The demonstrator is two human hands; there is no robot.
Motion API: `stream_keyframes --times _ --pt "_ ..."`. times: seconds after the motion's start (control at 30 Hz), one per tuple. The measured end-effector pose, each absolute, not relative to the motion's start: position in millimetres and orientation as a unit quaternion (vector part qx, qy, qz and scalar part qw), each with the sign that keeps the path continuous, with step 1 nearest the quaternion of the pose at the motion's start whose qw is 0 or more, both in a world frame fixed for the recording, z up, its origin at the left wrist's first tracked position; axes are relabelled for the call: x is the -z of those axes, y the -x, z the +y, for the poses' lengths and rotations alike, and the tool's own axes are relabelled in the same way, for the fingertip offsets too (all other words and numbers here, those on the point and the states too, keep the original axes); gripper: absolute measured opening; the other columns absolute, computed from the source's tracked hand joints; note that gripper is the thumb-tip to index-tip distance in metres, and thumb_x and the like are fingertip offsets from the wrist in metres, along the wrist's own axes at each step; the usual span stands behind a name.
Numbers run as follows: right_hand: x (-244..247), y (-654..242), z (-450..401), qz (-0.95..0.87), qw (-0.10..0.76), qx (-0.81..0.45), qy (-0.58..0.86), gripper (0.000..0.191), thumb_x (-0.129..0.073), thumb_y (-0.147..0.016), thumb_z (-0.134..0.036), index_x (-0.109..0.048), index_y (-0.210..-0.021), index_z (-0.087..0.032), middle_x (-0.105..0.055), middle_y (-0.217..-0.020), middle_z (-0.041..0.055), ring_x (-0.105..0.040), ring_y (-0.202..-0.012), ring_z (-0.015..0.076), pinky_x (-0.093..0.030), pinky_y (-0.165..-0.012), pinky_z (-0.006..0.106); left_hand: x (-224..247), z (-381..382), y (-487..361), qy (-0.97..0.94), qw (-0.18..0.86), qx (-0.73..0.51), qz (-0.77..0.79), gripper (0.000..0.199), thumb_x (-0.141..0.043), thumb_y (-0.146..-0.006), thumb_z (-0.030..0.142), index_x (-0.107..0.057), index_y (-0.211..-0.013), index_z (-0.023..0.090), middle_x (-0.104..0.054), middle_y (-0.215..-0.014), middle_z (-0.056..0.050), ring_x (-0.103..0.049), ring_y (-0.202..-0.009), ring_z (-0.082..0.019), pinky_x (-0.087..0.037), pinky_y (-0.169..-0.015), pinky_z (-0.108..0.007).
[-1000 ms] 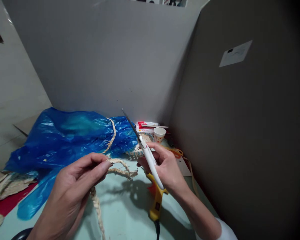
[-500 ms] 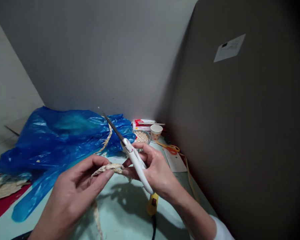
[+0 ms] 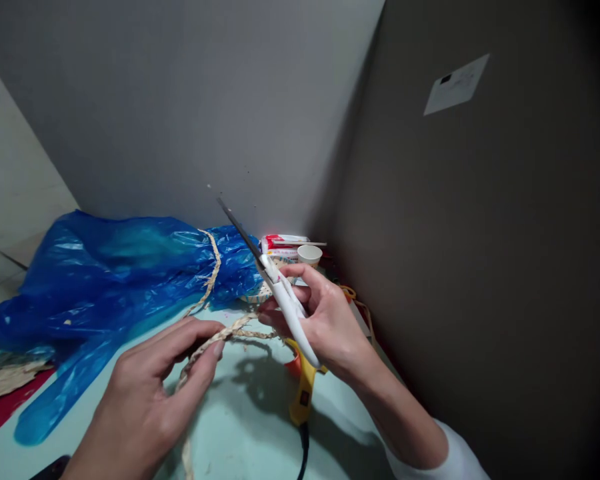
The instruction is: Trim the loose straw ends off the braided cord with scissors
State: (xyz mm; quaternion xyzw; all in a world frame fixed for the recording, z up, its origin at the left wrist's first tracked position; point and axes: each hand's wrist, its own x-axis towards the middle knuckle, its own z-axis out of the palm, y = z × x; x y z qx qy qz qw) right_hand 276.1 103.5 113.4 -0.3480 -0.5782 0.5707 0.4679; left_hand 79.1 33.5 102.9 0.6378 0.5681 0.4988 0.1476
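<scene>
A pale braided straw cord (image 3: pixel 205 348) runs between my two hands. My left hand (image 3: pixel 150 387) pinches it between thumb and fingertips, and its tail drops below that hand to the tabletop. White-handled scissors (image 3: pixel 291 317) lie in my right hand (image 3: pixel 330 323), blades closed and pointing up and left. With thumb and fingertips the same hand also grips the far end of the cord. A second stretch of braid (image 3: pixel 255 335) shows just under this end. Below my right hand lies a yellow glue gun (image 3: pixel 305 393) with a black cable.
A crumpled blue plastic bag (image 3: pixel 115 267) covers the left and back of the pale green table (image 3: pixel 245 433), with another straw strand (image 3: pixel 214 267) lying over it. Behind my right hand are a paper cup (image 3: pixel 310 255), a small woven basket (image 3: pixel 257 293) and red-and-white packets (image 3: pixel 285 240). Grey panels rise behind and right.
My right hand has moved up and right with the scissors, drawing the cord out longer between my hands. The second braid and more of the glue gun now show.
</scene>
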Motion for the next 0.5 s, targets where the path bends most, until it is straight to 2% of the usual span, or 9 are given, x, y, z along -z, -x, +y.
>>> stream_keyframes --times 0.13,0.23,0.4,0.5 --pt "-111 -275 106 -0.56 0.477 -0.58 0.351 0.058 -0.095 -0.057 -0.027 -0.058 -0.101 -0.023 -0.071 -0.073 -0.0025 -0.06 -0.058 0.0136 -0.048 -0.059 0.026 -105 37 -72 -0.589 0.336 -0.44 0.589 0.022 -0.077 -0.078 0.054 -0.082 -0.084 0.033 -0.075 -0.069 0.0 -0.062 -0.061 -0.018 -0.046 -0.056 -0.02" --pt "-105 -270 107 -0.547 0.492 -0.581 0.348 0.057 -0.095 -0.056 -0.025 -0.059 -0.1 -0.022 -0.071 -0.07 -0.0036 -0.059 -0.057 0.0121 -0.047 -0.059 0.024 -105 38 -67 -0.542 0.461 -0.418 0.564 0.027 -0.078 -0.077 0.054 -0.083 -0.089 0.031 -0.074 -0.07 -0.002 -0.062 -0.063 -0.017 -0.049 -0.057 -0.02" --pt "-93 -263 110 -0.539 0.488 -0.602 0.33 0.06 -0.097 -0.052 -0.026 -0.059 -0.098 -0.021 -0.071 -0.069 -0.0044 -0.059 -0.059 0.0114 -0.047 -0.061 0.024 -104 33 -71 -0.462 0.542 -0.453 0.536 0.028 -0.089 -0.068 0.048 -0.084 -0.085 0.026 -0.072 -0.072 -0.003 -0.062 -0.065 -0.016 -0.051 -0.057 -0.019" --pt "-91 -261 110 -0.535 0.482 -0.617 0.319 0.061 -0.098 -0.053 -0.029 -0.06 -0.099 -0.021 -0.071 -0.07 -0.0045 -0.058 -0.058 0.0109 -0.048 -0.063 0.025 -105 30 -76 -0.422 0.586 -0.452 0.523 0.028 -0.091 -0.067 0.045 -0.085 -0.088 0.027 -0.071 -0.072 -0.001 -0.06 -0.065 -0.014 -0.051 -0.057 -0.018"
